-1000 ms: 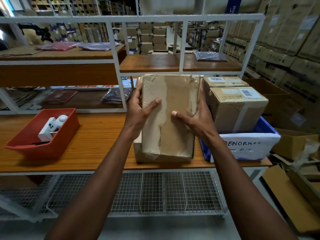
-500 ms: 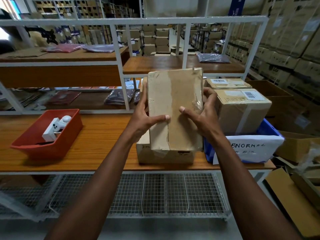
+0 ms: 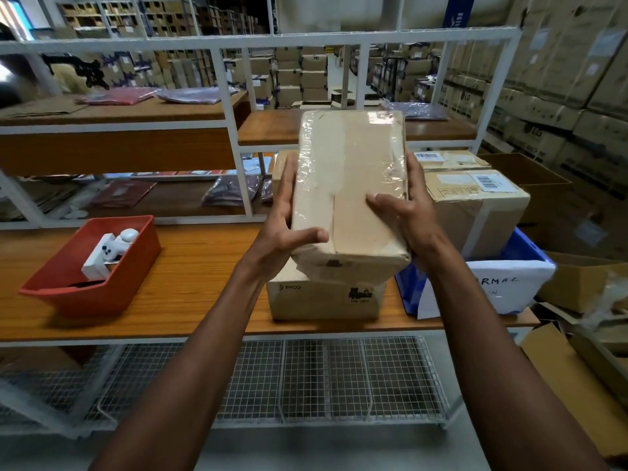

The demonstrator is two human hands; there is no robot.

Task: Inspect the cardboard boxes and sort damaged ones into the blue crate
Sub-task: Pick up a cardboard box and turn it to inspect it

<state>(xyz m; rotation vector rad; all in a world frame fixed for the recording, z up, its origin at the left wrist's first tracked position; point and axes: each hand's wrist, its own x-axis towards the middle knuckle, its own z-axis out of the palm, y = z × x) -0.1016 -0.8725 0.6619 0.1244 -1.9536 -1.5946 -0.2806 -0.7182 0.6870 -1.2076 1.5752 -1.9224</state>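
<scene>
1. A taped cardboard box (image 3: 350, 195) is held up in both hands above the worktop (image 3: 190, 266), over a second box marked PICO (image 3: 323, 297) that rests there.
2. The left hand (image 3: 282, 232) grips the box's left side, thumb curled across the near face; the right hand (image 3: 404, 212) grips the right side, thumb laid on the face.
3. The fingers of both hands are wrapped behind the box and mostly hidden.
4. The box's long axis runs away from the viewer, tilted upward at the far end.
5. The blue crate (image 3: 530, 246) lies to the right, just beside the right hand, already holding labelled boxes (image 3: 475, 205).
6. If damage is judged, the right hand is the nearer one for the transfer.
</scene>
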